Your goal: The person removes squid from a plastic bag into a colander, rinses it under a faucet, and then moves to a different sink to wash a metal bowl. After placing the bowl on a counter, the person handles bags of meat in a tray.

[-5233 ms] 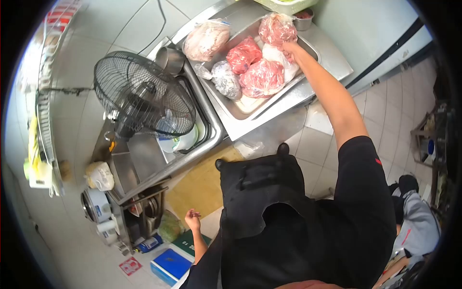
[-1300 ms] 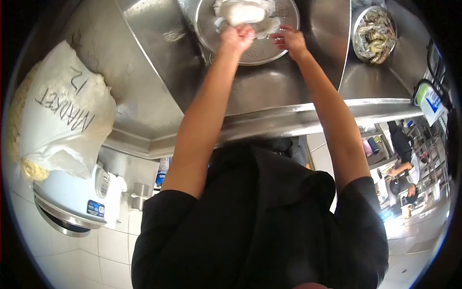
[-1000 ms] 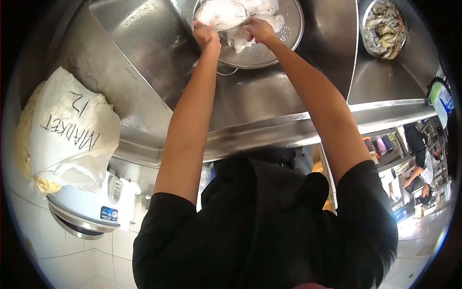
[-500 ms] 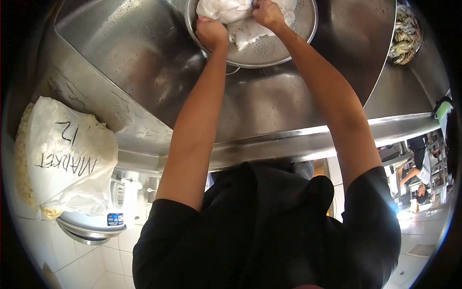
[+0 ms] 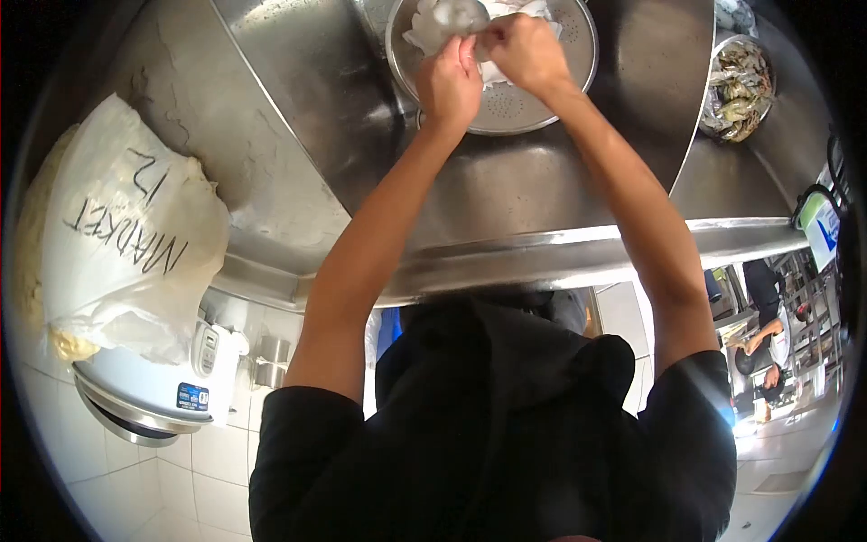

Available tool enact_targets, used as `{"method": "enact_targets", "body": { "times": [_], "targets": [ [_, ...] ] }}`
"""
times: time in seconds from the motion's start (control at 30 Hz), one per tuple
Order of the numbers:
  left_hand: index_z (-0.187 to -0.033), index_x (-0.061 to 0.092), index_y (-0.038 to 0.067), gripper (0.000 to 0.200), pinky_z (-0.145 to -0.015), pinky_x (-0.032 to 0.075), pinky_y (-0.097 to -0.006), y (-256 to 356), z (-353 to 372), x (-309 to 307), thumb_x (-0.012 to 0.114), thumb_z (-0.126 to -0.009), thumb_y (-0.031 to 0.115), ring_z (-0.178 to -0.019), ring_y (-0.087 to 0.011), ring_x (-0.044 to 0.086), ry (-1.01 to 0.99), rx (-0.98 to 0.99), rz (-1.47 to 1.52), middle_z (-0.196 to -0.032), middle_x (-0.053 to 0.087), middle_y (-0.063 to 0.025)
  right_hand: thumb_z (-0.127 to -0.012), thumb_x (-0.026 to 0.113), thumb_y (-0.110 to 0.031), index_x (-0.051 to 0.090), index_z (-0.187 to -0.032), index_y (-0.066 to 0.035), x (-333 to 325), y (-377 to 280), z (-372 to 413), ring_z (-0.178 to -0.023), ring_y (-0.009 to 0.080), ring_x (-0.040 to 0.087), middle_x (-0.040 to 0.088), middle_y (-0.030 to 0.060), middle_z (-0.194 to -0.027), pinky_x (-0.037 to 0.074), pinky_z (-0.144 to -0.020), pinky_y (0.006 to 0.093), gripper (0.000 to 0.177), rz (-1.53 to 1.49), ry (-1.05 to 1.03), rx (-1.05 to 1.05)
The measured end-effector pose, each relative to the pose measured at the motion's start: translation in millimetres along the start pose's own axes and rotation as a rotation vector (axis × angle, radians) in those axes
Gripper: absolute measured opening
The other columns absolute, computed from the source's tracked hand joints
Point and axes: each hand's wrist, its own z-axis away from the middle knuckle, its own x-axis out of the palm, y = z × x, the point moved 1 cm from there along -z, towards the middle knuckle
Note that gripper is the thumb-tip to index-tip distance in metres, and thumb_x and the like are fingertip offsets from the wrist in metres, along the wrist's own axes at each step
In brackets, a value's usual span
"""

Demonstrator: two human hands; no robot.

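Limp white pieces (image 5: pixel 497 74), wet and smooth like squid flesh, lie in a round metal colander (image 5: pixel 506 116) inside the sink. Over the colander, my left hand (image 5: pixel 449 88) is closed with its fingertips pinching the edge of a pale, shiny, rounded piece (image 5: pixel 459 13). Close beside it on the right, my right hand (image 5: pixel 528 52) is curled into a fist at the same pale piece. What lies inside the right fingers is mostly hidden, and the top of the colander is cut off by the view.
The steel sink (image 5: pixel 515 194) surrounds the colander. A bowl of shellfish-like pieces (image 5: pixel 739 90) stands on the right. A bulging plastic bag (image 5: pixel 135 235) marked MARKET 12 sits at left, above a white rice cooker (image 5: pixel 181 379). Another person (image 5: pixel 772 348) works far right.
My hands have come together and lifted somewhat from the white pieces, the left moving right and nearer. The view has shifted, showing more of the shellfish bowl.
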Motion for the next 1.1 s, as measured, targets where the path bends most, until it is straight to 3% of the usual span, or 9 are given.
{"method": "enact_targets", "body": {
  "times": [0.27,0.4,0.47,0.53,0.67,0.73,0.93,1.0,1.1],
  "targets": [
    [-0.073,0.05,-0.003,0.026,-0.05,0.034,-0.0336,-10,0,-72,0.048,-0.091,0.016,-0.051,-0.0172,0.035,0.063,-0.004,0.108,-0.056,0.039,-0.0127,-0.077,0.055,-0.015,0.061,-0.078,-0.002,-89,2,61,-0.062,0.0353,0.057,0.057,0.0187,-0.066,0.045,-0.06,0.0379,0.014,0.065,0.21,-0.084],
    [-0.073,0.052,0.0,0.017,-0.047,0.036,-0.0371,32,-9,-104,0.052,-0.086,0.011,-0.047,-0.0343,0.045,0.083,0.084,0.095,-0.054,0.044,-0.0187,-0.078,0.056,-0.016,0.062,-0.08,-0.003,-130,-32,105,-0.06,0.0314,0.058,0.058,0.0164,-0.065,0.044,-0.058,0.0368,0.015,-0.016,0.205,0.059],
    [-0.077,0.054,-0.001,0.011,-0.049,0.039,-0.0322,45,-12,-120,0.054,-0.085,0.007,-0.05,-0.0249,0.047,-0.009,0.039,0.019,-0.063,0.051,-0.0151,-0.078,0.057,-0.018,0.062,-0.081,-0.004,-141,-37,119,-0.059,0.0292,0.059,0.059,0.0155,-0.065,0.045,-0.057,0.0349,0.015,0.031,0.242,0.01],
    [-0.079,0.056,-0.003,0.006,-0.054,0.042,-0.0277,69,-17,-132,0.056,-0.083,0.003,-0.06,-0.0176,0.049,-0.005,0.42,0.264,-0.082,0.055,-0.0109,-0.077,0.059,-0.019,0.063,-0.082,-0.005,-147,-44,131,-0.06,0.0279,0.061,0.061,0.0141,-0.066,0.047,-0.057,0.0336,0.016,0.026,0.315,-0.024],
    [-0.075,0.059,-0.004,0.005,-0.06,0.044,-0.0252,112,3,-130,0.058,-0.078,-0.001,-0.071,-0.017,0.054,-0.595,0.464,0.31,-0.102,0.056,-0.0089,-0.077,0.061,-0.017,0.068,-0.084,-0.009,-110,-53,137,-0.063,0.0303,0.061,0.062,0.0145,-0.069,0.048,-0.058,0.0373,0.012,-0.084,0.38,-0.289],
    [-0.076,0.061,-0.003,0.003,-0.061,0.045,-0.026,106,10,-119,0.058,-0.077,-0.002,-0.073,-0.0176,0.057,-0.621,0.574,0.252,-0.106,0.056,-0.0109,-0.078,0.057,-0.012,0.068,-0.092,-0.012,-110,-66,148,-0.066,0.0335,0.059,0.06,0.0167,-0.071,0.047,-0.061,0.0403,0.018,-0.049,0.228,-0.291],
    [-0.08,0.06,0.0,0.005,-0.075,0.047,-0.0285,91,18,-122,0.055,-0.082,0.0,-0.079,-0.0186,0.058,-0.344,0.097,0.442,-0.096,0.059,-0.0089,-0.078,0.058,-0.007,0.057,-0.116,-0.015,-159,-1,219,-0.05,0.0235,0.05,0.053,0.0201,-0.065,0.043,-0.057,0.0342,0.04,-0.278,0.272,-0.157],
    [-0.085,0.056,0.004,0.003,-0.085,0.043,-0.0318,97,19,-124,0.054,-0.085,0.005,-0.086,-0.0181,0.055,-0.3,-0.175,1.115,-0.094,0.058,-0.006,-0.08,0.057,-0.006,0.058,-0.115,-0.014,-167,57,246,-0.048,0.0164,0.042,0.049,0.0137,-0.059,0.04,-0.053,0.0298,0.037,-0.431,0.461,-0.201],
    [-0.086,0.053,0.01,0.007,-0.091,0.037,-0.0379,143,25,-116,0.055,-0.084,0.017,-0.093,-0.0197,0.052,-0.327,-0.126,1.374,-0.089,0.055,-0.0049,-0.081,0.055,-0.006,0.059,-0.113,-0.011,-199,131,299,-0.05,0.0124,0.042,0.047,0.0084,-0.057,0.039,-0.052,0.0277,0.032,-0.514,0.474,-0.021]
  ]
}}
